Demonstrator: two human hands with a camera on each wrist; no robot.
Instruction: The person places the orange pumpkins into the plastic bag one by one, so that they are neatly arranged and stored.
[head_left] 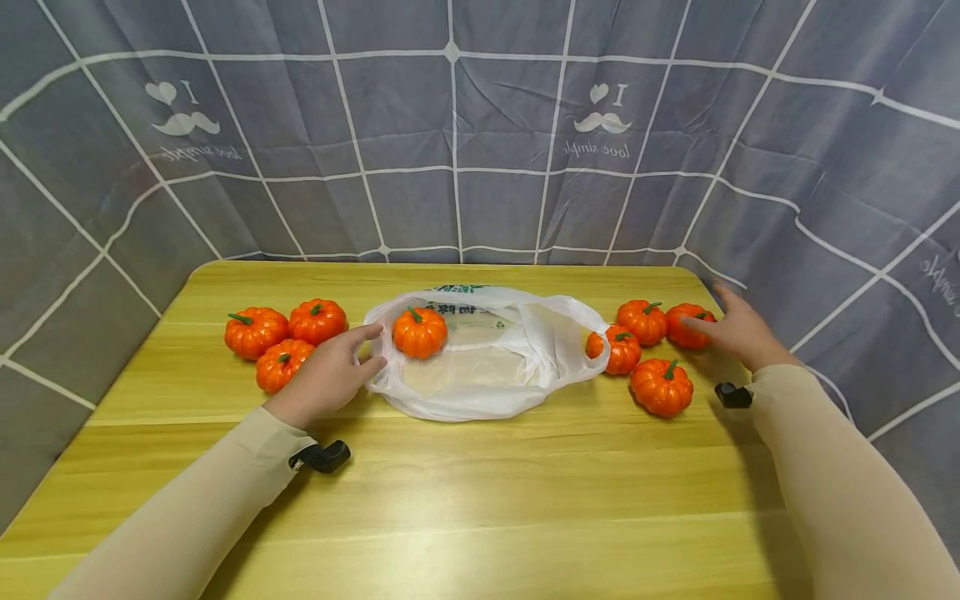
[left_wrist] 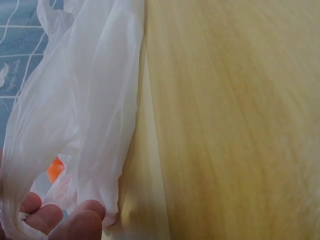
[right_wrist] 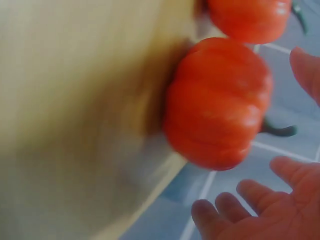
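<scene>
A white plastic bag [head_left: 472,404] lies spread with its mouth wide on the table, one small orange pumpkin [head_left: 420,333] inside at its left. My left hand [head_left: 333,371] holds the bag's left edge between thumb and fingers; in the left wrist view, fingers [left_wrist: 45,218] show through the handle loop, plastic draped around them. At the far right, my right hand [head_left: 738,329] reaches over another pumpkin [head_left: 686,325], its thumb close to it. The right wrist view has this hand's fingers [right_wrist: 260,195] spread and apart, beside a pumpkin [right_wrist: 217,105] with a green stem.
Three pumpkins [head_left: 285,364] cluster left of the bag, near my left forearm. Several more, including a front one [head_left: 662,387], stand at its right; the bag's right handle overlaps one of them [head_left: 622,350]. A grey checked curtain [head_left: 495,208] surrounds the wooden table [head_left: 480,500].
</scene>
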